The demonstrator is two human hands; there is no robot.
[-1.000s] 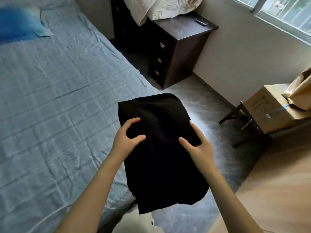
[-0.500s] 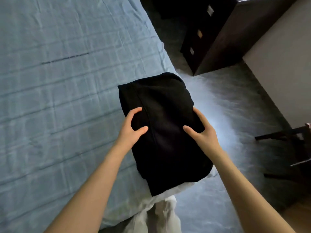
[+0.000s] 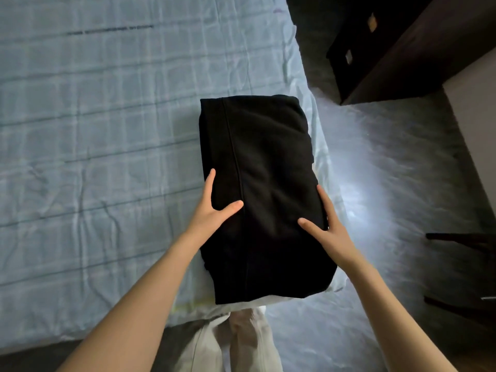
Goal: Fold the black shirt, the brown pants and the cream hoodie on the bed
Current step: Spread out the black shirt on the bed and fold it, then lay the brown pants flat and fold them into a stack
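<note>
Now left hand [image 3: 214, 212] and right hand [image 3: 327, 230], fingers straight, press black shirt [image 3: 264, 154] on bed [image 3: 107, 130]

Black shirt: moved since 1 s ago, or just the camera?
Yes. Against the bed edge, the black shirt has shifted left onto the mattress: earlier its right half overhung the floor, now it lies almost wholly on the sheet.

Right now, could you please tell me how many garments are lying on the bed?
1: the folded black shirt at the near corner of the bed, the left hand and right hand touching its sides. Others may lie outside the frame.
</note>
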